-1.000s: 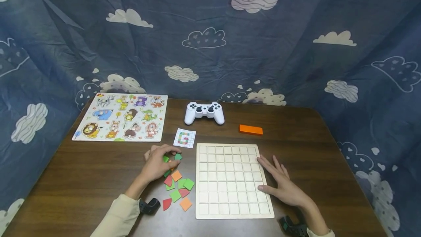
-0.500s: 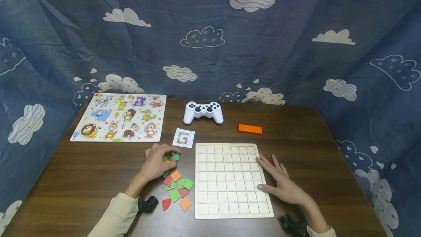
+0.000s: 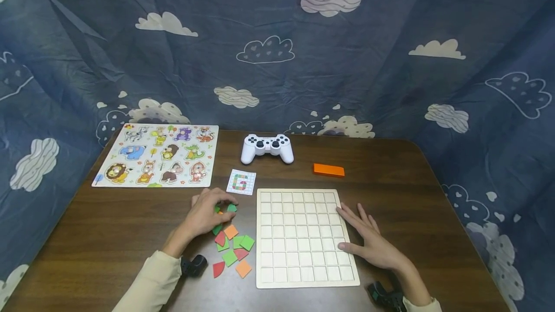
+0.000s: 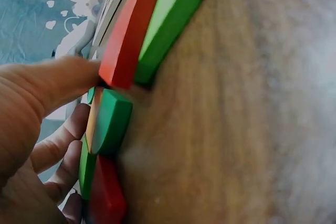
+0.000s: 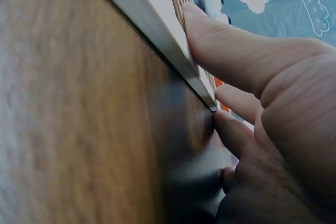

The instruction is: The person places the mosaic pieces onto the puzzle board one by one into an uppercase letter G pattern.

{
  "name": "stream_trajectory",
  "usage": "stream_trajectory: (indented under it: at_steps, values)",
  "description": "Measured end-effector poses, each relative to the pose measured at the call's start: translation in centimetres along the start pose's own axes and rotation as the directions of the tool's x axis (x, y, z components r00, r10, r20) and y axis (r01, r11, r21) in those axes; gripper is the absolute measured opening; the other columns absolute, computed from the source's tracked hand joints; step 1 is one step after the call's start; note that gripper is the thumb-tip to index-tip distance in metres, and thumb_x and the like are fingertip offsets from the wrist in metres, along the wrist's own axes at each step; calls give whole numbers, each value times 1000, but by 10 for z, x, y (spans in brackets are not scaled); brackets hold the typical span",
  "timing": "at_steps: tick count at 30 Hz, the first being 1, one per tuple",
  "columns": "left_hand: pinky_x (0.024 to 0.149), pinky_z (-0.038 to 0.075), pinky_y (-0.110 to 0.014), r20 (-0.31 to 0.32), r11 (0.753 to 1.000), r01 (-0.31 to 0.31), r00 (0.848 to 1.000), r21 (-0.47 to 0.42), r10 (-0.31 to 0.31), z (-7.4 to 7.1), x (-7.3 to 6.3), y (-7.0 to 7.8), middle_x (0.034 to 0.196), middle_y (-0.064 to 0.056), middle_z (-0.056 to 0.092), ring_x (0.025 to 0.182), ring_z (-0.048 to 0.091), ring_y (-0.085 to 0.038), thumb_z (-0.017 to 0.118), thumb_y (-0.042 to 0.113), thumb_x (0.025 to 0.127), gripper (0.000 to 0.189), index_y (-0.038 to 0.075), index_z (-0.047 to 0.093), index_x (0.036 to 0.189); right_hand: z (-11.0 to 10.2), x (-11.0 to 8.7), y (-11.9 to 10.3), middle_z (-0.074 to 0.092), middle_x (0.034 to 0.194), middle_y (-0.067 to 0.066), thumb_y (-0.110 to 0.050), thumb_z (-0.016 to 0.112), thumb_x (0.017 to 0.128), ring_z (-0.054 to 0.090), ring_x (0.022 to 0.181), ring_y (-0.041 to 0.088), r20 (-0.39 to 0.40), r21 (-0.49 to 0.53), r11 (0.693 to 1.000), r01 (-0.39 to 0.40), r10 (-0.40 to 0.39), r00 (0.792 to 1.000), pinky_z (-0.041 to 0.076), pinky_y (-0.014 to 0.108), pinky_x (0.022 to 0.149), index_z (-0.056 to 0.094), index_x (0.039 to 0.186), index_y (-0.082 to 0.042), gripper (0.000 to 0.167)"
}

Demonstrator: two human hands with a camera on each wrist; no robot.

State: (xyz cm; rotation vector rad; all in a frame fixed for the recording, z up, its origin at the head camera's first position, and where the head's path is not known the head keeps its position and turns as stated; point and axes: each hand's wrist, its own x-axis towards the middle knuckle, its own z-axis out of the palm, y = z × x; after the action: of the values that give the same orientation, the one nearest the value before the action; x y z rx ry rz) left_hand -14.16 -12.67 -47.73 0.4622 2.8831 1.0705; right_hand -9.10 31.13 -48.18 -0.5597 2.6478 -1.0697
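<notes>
Straddling green piece (image 3: 231,208), left hand (image 3: 204,214): grip unclear. Right hand (image 3: 369,240) spread, touching board (image 3: 307,231) at 3 o'clock. Overreach may scatter pieces (image 3: 247,242).

Head view above hands (image 3: 207,212) (image 3: 373,244), wrist views low

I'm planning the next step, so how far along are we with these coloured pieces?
Done: only the board lies ready, the right hand touching its edge; no piece sits on it. In hand: the left hand is at a green piece; whether it grips it, I can't tell. Left: apparently all the placing; loose pieces lie beside the board.
</notes>
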Motion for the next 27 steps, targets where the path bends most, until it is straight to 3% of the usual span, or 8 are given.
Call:
stream_trajectory:
  at_steps: [6, 14, 27]
  values:
    - [83, 28, -45, -15, 1000, 0, 1000, -13, -1, 2, -1, 0, 105, 1, 72, 93, 53, -18, 81, 13, 80, 20, 20, 77, 98, 1, -2, 1, 16, 164, 25, -28, 74, 90, -12, 145, 60, -6, 11, 1000, 9, -9, 1000, -10, 80, 104, 30, 157, -9, 83]
    - [82, 34, -40, -54, 999, -36, 998, -31, 34, 4, 0, 3, 96, 0, 71, 86, 52, -15, 79, 9, 77, 21, 17, 78, 96, 1, -2, -2, 17, 164, 25, -29, 74, 90, -11, 145, 60, -6, 15, 1000, 8, -8, 1000, -9, 80, 103, 31, 157, -10, 82]
    - [76, 40, -32, -25, 998, -47, 999, -41, 46, 4, 9, 20, 97, -2, 69, 84, 50, -16, 81, 9, 77, 21, 16, 78, 97, -1, -2, -3, 18, 164, 25, -28, 75, 89, -10, 145, 62, 0, 2, 1000, 16, -16, 1000, -8, 81, 102, 33, 156, -11, 81]
